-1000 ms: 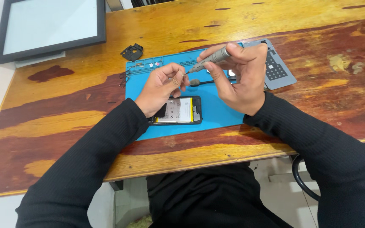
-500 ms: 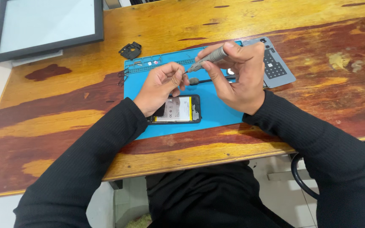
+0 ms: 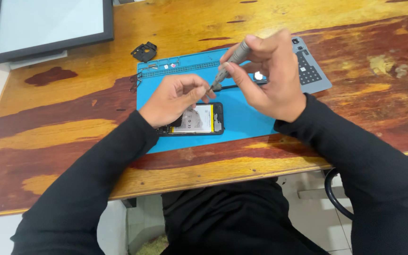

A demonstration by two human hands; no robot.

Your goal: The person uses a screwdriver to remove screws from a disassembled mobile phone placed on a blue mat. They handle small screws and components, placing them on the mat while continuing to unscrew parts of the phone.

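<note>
At the far left of the wooden table, a dark-framed flat panel is lying face up. A small black plastic part is sitting just beyond the top left corner of the blue work mat.

Your left hand is resting curled on the mat, its fingers pinched together at the tip of the screwdriver. Whether they are gripping anything small cannot be told. The hand is covering the left end of the opened phone, which is lying flat on the mat near its front edge with the white and yellow battery facing up.

Your right hand is gripping the grey screwdriver, closed around its upper shaft. The tool is tilting down to the left, above the phone.

A grey phone back cover is lying at the mat's right edge.
</note>
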